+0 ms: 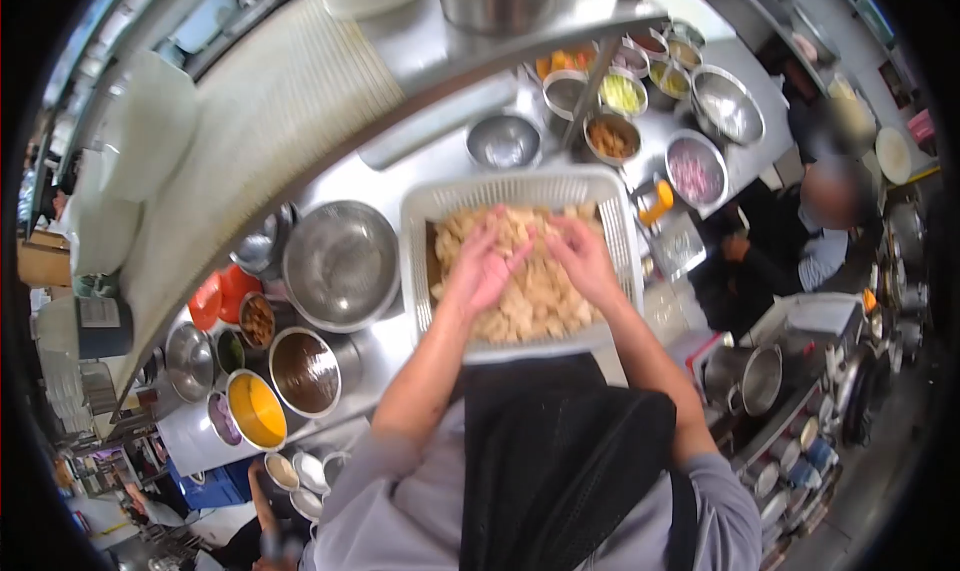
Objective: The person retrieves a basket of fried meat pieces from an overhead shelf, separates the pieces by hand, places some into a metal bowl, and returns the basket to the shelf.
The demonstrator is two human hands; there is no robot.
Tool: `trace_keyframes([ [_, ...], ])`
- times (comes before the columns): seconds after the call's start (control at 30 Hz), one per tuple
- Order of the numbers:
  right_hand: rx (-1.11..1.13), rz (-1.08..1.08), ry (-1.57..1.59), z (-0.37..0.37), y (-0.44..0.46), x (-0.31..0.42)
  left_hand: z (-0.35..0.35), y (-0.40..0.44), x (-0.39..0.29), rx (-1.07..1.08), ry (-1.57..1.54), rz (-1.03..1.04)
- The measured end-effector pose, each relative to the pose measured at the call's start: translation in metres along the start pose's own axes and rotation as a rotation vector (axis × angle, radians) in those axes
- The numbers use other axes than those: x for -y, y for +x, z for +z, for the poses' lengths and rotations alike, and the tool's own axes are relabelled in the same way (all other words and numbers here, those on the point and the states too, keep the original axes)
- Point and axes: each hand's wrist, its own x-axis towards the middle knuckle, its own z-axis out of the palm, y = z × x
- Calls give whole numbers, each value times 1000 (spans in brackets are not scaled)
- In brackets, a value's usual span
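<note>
A white slotted plastic basket in front of me holds many pale, cut food chunks, perhaps raw meat; their exact kind is unclear. My left hand is over the left part of the heap, palm partly turned up, its curled fingers among the chunks. From the right, my right hand reaches in with bent fingers. Between the two sets of fingertips, a few chunks appear gathered and slightly raised. Some fingertips are hidden by the food.
Left of the basket stands a large steel bowl, with a pot of brown sauce and a yellow-filled container nearer me. An empty-looking steel bowl and a bowl of chopped onion lie beyond. A shelf edge crosses above; another person is at right.
</note>
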Motion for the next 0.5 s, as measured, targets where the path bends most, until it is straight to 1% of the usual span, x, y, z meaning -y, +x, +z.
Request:
trace_keyframes([
  [0.07,1,-36,46,-12,-1,-4,-1,11,-10,16,-7,27],
  [0.13,-2,39,87,-29,-10,7,5,27,-27,60,-8,56],
  [0.2,-47,32,89,-45,-18,14,7,44,-40,97,9,83],
  [0.27,-89,78,104,-62,-30,15,7,72,-53,124,44,105],
  [0.3,-110,117,118,-71,-34,15,8,87,-59,68,67,94],
  [0.33,-134,158,132,-79,-40,13,0,104,-65,67,117,75],
  [0.37,-170,134,126,-86,-46,10,-10,120,-67,77,436,154],
  [0.43,-219,155,123,-100,-58,5,3,125,-75,99,1073,281],
  [0.5,-284,165,147,-111,-69,0,41,123,-86,-32,776,58],
])
